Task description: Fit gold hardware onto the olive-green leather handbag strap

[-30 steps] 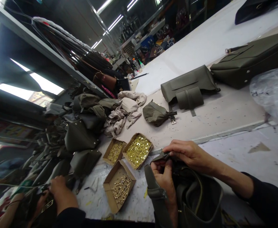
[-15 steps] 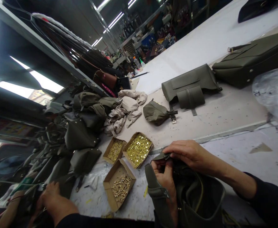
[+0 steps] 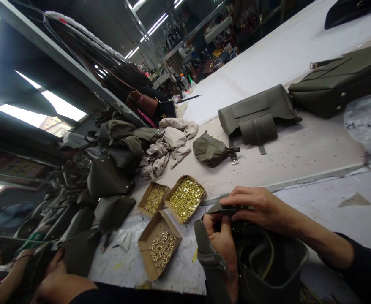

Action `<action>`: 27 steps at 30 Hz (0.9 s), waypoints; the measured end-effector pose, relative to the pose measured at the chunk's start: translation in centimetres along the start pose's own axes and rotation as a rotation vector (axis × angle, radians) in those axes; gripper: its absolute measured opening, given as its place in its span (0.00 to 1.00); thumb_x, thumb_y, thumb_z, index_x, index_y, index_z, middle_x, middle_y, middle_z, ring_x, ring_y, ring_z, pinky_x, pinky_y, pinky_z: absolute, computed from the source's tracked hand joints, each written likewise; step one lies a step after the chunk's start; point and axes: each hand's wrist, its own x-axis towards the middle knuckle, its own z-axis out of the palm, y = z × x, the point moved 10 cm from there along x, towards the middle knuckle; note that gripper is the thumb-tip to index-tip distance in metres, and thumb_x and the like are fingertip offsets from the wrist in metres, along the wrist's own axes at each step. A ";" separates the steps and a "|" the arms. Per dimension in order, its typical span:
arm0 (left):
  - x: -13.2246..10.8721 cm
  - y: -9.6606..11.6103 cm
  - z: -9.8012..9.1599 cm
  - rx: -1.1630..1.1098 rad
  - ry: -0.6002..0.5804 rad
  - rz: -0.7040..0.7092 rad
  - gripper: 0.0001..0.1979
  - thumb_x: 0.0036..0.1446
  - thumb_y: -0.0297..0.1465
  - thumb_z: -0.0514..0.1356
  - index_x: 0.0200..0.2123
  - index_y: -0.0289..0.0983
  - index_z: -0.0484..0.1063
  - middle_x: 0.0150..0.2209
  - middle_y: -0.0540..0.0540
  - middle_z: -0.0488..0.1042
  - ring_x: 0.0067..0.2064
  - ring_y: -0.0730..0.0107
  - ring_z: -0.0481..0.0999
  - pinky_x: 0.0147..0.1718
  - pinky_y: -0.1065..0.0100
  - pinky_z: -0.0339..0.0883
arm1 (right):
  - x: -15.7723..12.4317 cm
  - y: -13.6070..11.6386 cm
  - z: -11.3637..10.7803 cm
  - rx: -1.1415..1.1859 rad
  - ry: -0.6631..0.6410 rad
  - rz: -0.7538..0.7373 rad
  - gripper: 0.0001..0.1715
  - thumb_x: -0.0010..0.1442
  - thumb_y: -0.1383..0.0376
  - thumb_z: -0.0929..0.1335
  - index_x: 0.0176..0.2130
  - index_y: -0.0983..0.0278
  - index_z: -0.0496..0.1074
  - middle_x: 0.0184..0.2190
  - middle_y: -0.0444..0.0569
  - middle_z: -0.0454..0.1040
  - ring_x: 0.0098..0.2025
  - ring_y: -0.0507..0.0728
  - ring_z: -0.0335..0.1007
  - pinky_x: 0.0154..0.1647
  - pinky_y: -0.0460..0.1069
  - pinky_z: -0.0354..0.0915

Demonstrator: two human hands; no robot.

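Note:
An olive green leather bag (image 3: 268,270) stands open at the bottom of the view. My left hand (image 3: 221,242) comes up from below, fingers curled on the bag's rim by its strap (image 3: 209,261). My right hand (image 3: 255,207) reaches in from the right and pinches a small dark tab (image 3: 225,207) at the top of that rim. The two hands touch each other at the tab. Just left of them lie three open cardboard boxes of small brass fittings (image 3: 185,198), (image 3: 153,200), (image 3: 160,249).
Another person's hand (image 3: 57,280) and dark sleeve work at the bottom left beside a heap of olive bag parts (image 3: 109,177). On the grey board (image 3: 299,156) lie a small pouch (image 3: 211,150) and finished olive bags (image 3: 258,114), (image 3: 337,80). A clear plastic bag (image 3: 369,122) sits at the right edge.
My hands have stayed on the bag's rim, the right fingers sliding a little over the tab. The other person's hand has dropped down and left, partly out of view.

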 end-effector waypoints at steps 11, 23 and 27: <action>-0.3 0.3 -0.8 0.159 0.044 0.122 0.10 0.57 0.38 0.68 0.30 0.38 0.77 0.29 0.48 0.79 0.33 0.64 0.78 0.36 0.67 0.72 | 0.1 0.0 -0.5 0.056 0.044 0.013 0.13 0.69 0.59 0.72 0.50 0.63 0.78 0.40 0.47 0.78 0.40 0.52 0.74 0.41 0.44 0.67; -3.0 7.5 -1.7 0.382 0.262 0.696 0.09 0.60 0.29 0.68 0.43 0.38 0.73 0.40 0.45 0.75 0.42 0.64 0.78 0.41 0.65 0.74 | 0.0 -0.2 -0.5 0.104 -0.017 -0.031 0.13 0.70 0.62 0.71 0.52 0.61 0.79 0.41 0.49 0.77 0.42 0.52 0.75 0.44 0.45 0.70; -2.9 8.1 -1.2 0.435 0.197 0.827 0.18 0.61 0.24 0.66 0.53 0.38 0.70 0.51 0.38 0.73 0.51 0.60 0.78 0.44 0.63 0.77 | 0.1 -1.0 -0.5 0.048 -0.034 -0.068 0.12 0.70 0.62 0.70 0.52 0.61 0.78 0.42 0.48 0.77 0.43 0.52 0.75 0.45 0.45 0.70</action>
